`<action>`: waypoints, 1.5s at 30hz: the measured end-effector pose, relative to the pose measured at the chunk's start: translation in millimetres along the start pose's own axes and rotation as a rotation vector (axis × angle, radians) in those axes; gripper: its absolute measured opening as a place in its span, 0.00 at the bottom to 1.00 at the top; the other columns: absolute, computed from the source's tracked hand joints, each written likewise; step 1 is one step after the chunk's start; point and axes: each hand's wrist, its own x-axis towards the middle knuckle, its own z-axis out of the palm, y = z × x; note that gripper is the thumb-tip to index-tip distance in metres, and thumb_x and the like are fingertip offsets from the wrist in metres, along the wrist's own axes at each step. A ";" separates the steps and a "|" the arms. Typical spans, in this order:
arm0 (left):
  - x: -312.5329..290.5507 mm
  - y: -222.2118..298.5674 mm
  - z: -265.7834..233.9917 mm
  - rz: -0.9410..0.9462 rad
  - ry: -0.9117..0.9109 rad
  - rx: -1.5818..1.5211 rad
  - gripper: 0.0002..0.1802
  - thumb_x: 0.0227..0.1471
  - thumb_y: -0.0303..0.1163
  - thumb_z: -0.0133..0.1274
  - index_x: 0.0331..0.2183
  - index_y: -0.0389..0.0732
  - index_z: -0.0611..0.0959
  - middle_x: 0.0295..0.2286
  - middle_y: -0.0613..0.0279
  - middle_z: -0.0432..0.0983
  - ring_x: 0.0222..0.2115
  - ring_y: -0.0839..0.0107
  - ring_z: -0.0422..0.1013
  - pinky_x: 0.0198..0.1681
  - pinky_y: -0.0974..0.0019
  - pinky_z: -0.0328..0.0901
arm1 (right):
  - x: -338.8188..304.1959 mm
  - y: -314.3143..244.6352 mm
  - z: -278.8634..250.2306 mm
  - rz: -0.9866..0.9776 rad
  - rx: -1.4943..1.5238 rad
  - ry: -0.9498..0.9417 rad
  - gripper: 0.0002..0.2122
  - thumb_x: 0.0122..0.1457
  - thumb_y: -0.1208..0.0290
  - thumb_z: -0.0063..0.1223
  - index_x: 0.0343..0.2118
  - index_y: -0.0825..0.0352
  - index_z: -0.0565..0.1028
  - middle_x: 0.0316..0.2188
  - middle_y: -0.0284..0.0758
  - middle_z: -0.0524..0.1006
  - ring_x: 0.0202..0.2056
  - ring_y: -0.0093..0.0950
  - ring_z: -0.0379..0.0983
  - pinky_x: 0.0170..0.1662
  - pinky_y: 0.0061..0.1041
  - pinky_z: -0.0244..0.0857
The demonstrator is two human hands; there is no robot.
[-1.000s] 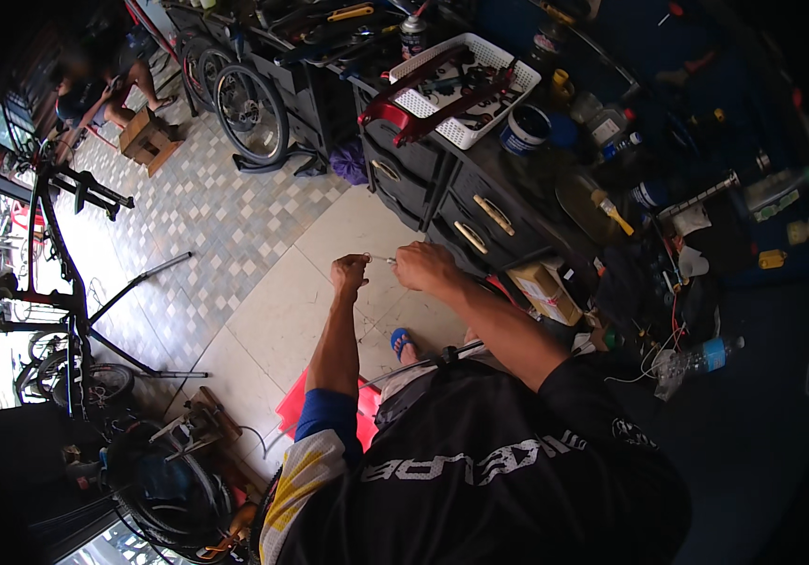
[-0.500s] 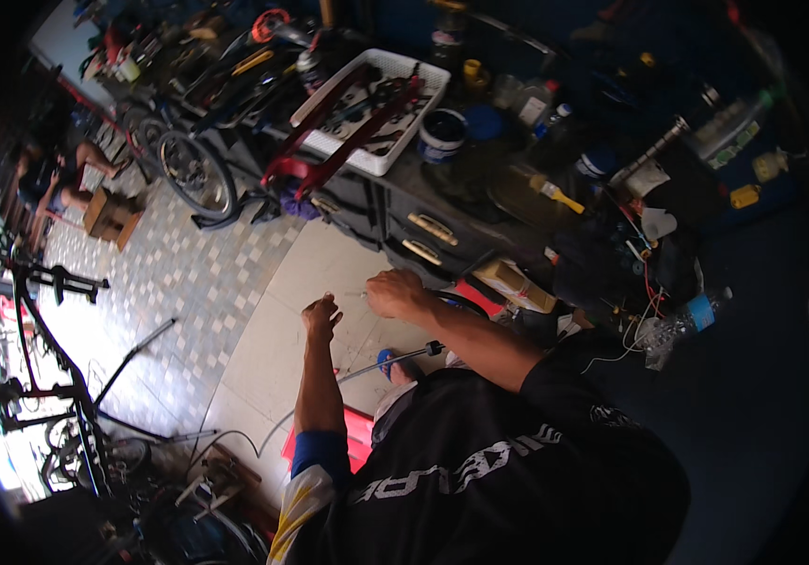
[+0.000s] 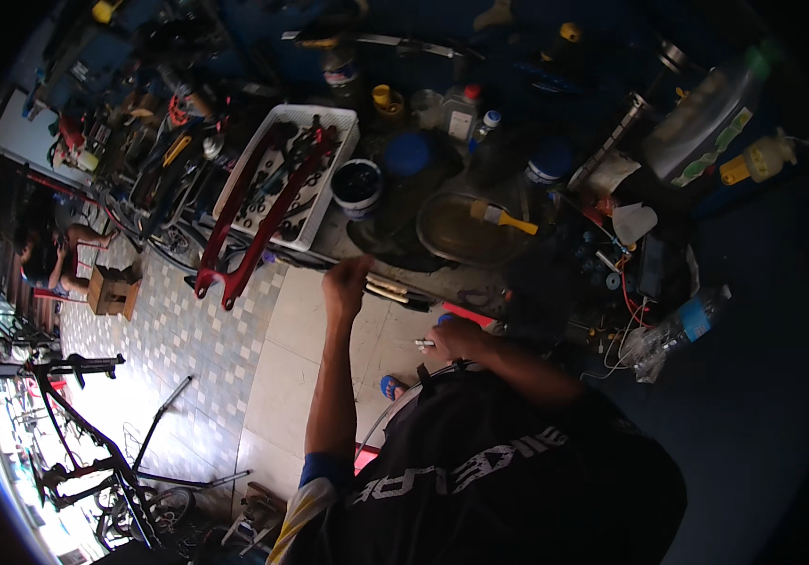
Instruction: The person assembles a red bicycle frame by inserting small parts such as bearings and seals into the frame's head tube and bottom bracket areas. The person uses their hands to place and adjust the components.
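My L hand [image 3: 344, 288], raised near the front edge of the table [image 3: 466, 282], fingers bent in; too dim at the tips to tell if it's pinching anything; R hand [image 3: 456, 339], lower & nearer my body, fingers curled shut on a small pale piece [image 3: 425, 345]; piece sticks out at the L side of that hand, approx. level, above the tiled floor [image 3: 301, 344]; whitish, short, slim; detail too small to make out; hands well apart; on table, beyond L hand: white basket [image 3: 322, 113] w/ small parts, red fork-shaped part [image 3: 257, 250] lying across it; bucket [image 3: 357, 188] just R of basket; farther R, oval tray [image 3: 452, 252] w/ yellow-handled brush [image 3: 519, 223].
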 end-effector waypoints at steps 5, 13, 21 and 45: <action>92.0 60.4 77.1 0.212 -0.004 0.516 0.19 0.56 0.45 0.58 0.35 0.38 0.87 0.33 0.41 0.82 0.38 0.43 0.79 0.39 0.48 0.72 | -9.0 32.3 18.4 -0.132 -0.060 -0.089 0.23 0.60 0.50 0.53 0.38 0.70 0.82 0.36 0.50 0.83 0.44 0.48 0.80 0.49 0.47 0.72; 124.5 54.0 120.8 0.144 -0.036 0.671 0.16 0.56 0.42 0.55 0.34 0.38 0.87 0.33 0.39 0.82 0.37 0.40 0.79 0.40 0.44 0.73 | -16.3 57.1 -4.6 -0.288 0.081 -0.099 0.22 0.65 0.48 0.47 0.43 0.66 0.80 0.35 0.48 0.82 0.43 0.46 0.79 0.50 0.45 0.68; 90.7 58.9 142.9 0.238 -0.328 0.944 0.14 0.59 0.32 0.46 0.29 0.38 0.85 0.31 0.42 0.82 0.35 0.43 0.80 0.40 0.47 0.74 | -13.6 57.6 -0.1 -0.311 0.212 -0.041 0.25 0.64 0.47 0.52 0.39 0.72 0.79 0.35 0.51 0.81 0.41 0.47 0.79 0.46 0.43 0.70; 16.9 81.4 160.7 0.842 -0.526 0.771 0.23 0.54 0.42 0.58 0.48 0.41 0.82 0.50 0.49 0.76 0.53 0.52 0.69 0.56 0.50 0.64 | -16.7 62.1 1.3 -0.305 0.206 -0.074 0.24 0.67 0.48 0.47 0.42 0.70 0.78 0.35 0.51 0.80 0.43 0.48 0.78 0.48 0.45 0.69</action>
